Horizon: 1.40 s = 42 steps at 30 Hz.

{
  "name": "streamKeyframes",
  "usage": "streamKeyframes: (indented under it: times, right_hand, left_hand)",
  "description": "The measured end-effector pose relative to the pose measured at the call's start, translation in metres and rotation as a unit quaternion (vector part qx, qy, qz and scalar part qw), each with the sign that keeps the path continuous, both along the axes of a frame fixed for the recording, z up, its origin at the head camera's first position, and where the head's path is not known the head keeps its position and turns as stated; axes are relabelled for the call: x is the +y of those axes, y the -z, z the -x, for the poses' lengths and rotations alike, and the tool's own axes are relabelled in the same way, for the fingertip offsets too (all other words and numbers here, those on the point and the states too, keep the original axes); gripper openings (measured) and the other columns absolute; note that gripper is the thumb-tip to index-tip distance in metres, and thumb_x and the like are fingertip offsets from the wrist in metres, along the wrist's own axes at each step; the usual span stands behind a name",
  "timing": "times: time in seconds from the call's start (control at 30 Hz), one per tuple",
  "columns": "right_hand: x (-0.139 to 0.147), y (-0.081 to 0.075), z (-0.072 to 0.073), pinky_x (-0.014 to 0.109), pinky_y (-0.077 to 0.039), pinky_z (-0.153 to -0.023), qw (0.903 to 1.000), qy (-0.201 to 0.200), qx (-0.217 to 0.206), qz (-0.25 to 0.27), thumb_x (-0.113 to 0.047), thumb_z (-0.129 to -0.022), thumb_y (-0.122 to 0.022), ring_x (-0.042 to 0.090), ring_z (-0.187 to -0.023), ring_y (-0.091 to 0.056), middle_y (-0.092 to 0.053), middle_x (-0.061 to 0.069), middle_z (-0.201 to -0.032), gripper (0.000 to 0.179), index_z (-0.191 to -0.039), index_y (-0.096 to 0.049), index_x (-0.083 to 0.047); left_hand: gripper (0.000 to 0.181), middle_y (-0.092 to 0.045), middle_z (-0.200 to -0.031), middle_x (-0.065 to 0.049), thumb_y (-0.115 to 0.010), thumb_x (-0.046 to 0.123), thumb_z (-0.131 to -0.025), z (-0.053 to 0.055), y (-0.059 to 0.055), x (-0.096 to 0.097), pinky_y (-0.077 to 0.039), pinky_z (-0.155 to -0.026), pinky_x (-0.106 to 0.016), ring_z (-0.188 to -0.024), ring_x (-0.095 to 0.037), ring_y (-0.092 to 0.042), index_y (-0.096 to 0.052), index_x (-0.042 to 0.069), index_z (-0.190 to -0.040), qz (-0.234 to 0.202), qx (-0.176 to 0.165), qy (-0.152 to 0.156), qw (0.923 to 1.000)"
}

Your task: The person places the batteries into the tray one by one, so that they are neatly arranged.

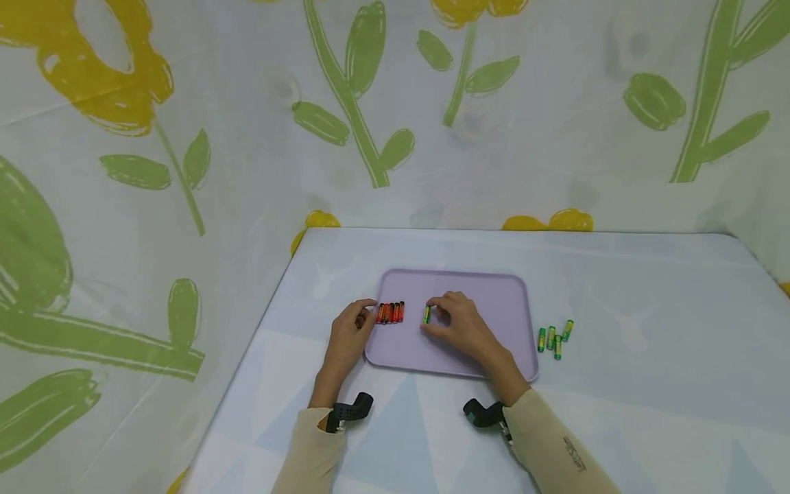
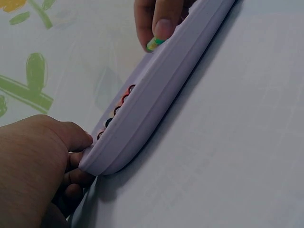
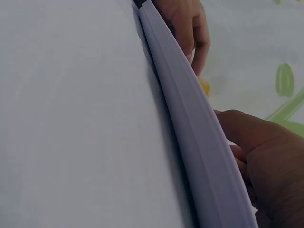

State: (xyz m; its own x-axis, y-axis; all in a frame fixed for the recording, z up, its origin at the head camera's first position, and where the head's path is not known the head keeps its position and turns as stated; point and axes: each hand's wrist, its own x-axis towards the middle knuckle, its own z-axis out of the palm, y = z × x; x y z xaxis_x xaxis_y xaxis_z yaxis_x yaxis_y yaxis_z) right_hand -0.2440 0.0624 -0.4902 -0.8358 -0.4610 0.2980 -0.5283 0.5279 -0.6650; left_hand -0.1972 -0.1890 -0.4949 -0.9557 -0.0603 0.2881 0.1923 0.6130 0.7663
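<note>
A pale purple tray (image 1: 494,295) lies on the table. My left hand (image 1: 348,333) is at its left edge; in the left wrist view the thumb meets the rim and the curled fingers grip the tray wall (image 2: 156,102) from outside. Just inside that edge, several red and black batteries (image 1: 391,313) stand side by side in a row. Over the tray's middle, my right hand (image 1: 463,329) pinches a green and yellow battery (image 1: 426,314) between thumb and index finger. In the right wrist view, the tray's side (image 3: 199,137) hides the fingertips and the battery.
Several green batteries (image 1: 551,337) lie loosely grouped on the table to the right of the tray. The table (image 1: 666,384) has a pale patterned cover. Behind and to the left hangs a flower-print cloth (image 1: 247,171). A black wrist device (image 1: 354,409) sits on the left wrist.
</note>
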Motion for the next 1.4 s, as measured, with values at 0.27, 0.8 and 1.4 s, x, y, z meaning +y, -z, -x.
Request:
streamKeyframes:
  times: [0.27, 0.8, 1.4]
  right_hand:
    - [-0.01, 0.005, 0.004, 0.036, -0.036, -0.079, 0.9998, -0.005, -0.003, -0.017, -0.029, -0.08, -0.086, 0.016, -0.084, -0.045, -0.05, -0.006, -0.083, 0.037, -0.107, -0.071, -0.009]
    - [-0.033, 0.004, 0.009, 0.038, -0.034, -0.078, 0.999, -0.01, 0.003, -0.043, -0.031, -0.082, -0.084, 0.015, -0.082, -0.044, -0.049, -0.007, -0.081, 0.037, -0.11, -0.072, -0.01]
    - [-0.037, 0.004, 0.013, 0.039, -0.033, -0.082, 0.9972, -0.02, -0.007, -0.072, -0.036, -0.083, -0.083, 0.016, -0.086, -0.045, -0.049, -0.007, -0.083, 0.042, -0.114, -0.069, -0.012]
  left_hand:
    - [0.023, -0.061, -0.089, -0.001, -0.064, 0.008, -0.098, 0.001, 0.0, -0.001, -0.047, -0.067, -0.028, -0.077, -0.015, -0.055, -0.068, 0.008, -0.121, -0.004, 0.004, 0.002, 1.0]
    - [0.024, -0.06, -0.092, 0.001, -0.063, 0.01, -0.099, -0.001, 0.003, -0.002, -0.047, -0.068, -0.029, -0.079, -0.014, -0.055, -0.067, 0.011, -0.122, 0.005, -0.013, -0.006, 0.9999]
    - [0.022, -0.06, -0.091, 0.002, -0.063, 0.011, -0.099, 0.0, 0.004, -0.001, -0.046, -0.066, -0.027, -0.077, -0.013, -0.054, -0.068, 0.012, -0.121, 0.007, -0.017, -0.012, 0.9998]
